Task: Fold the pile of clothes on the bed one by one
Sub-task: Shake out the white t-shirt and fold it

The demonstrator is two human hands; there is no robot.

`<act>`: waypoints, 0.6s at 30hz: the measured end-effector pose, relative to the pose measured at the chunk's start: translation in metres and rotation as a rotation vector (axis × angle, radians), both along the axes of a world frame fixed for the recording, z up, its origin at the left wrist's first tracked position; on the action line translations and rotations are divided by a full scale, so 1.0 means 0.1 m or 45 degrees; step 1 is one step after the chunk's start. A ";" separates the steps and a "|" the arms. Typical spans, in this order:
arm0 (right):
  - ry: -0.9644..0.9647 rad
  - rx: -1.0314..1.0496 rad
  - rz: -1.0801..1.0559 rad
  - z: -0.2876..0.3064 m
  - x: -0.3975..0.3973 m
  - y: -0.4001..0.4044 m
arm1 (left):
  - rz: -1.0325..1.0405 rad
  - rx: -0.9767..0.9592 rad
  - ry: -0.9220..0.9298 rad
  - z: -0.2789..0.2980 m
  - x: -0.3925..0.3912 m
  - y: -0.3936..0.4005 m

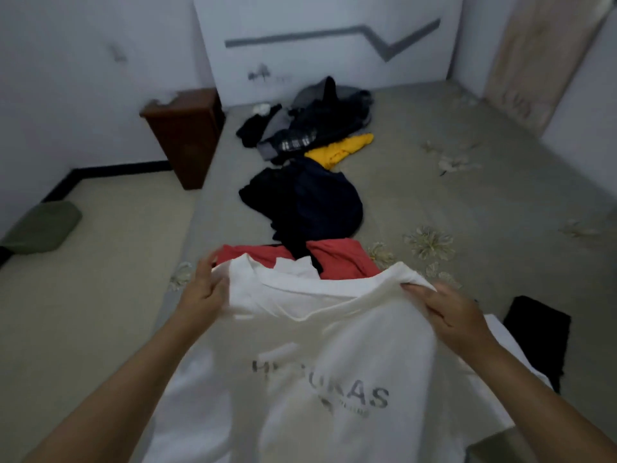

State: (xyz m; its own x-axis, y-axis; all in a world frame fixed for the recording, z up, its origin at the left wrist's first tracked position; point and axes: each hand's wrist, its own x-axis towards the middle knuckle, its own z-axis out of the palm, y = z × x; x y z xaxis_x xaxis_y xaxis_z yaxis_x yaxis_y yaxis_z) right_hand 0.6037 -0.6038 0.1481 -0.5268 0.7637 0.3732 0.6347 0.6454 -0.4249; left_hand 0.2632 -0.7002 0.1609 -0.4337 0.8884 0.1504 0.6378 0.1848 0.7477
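With your left hand and right hand each pinching a shoulder, the white shirt hangs toward you, collar edge spanning left-right, pile farther up the bed.

I see a white T-shirt with dark grey lettering over a red garment. Beyond lie navy clothes, a yellow garment and a plaid piece on the grey-green floral bed.

Single head-worn wide-angle view, looking forward and down along the bed, hands close at bottom, headboard wall far, edges bowed.
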 end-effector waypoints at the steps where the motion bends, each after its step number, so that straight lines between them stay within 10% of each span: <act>1: -0.020 0.146 0.023 0.22 -0.01 -0.06 | -0.037 -0.005 0.114 0.24 -0.09 -0.07; 8: 0.045 0.687 -0.114 1.76 0.09 -0.69 | -0.106 0.206 1.058 1.98 -0.22 -0.88; 18: 0.016 1.161 -0.174 2.67 0.32 -1.97 | 0.155 0.534 1.300 2.62 0.27 -2.10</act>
State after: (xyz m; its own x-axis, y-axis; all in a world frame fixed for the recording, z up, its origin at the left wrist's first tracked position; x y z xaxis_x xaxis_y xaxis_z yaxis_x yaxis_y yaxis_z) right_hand 0.6354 -0.8008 0.4149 -0.4453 0.2263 0.8663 0.7290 0.6533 0.2041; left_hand 0.2903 -0.9101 0.4228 -0.0156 0.6433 0.7655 0.9845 0.1438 -0.1008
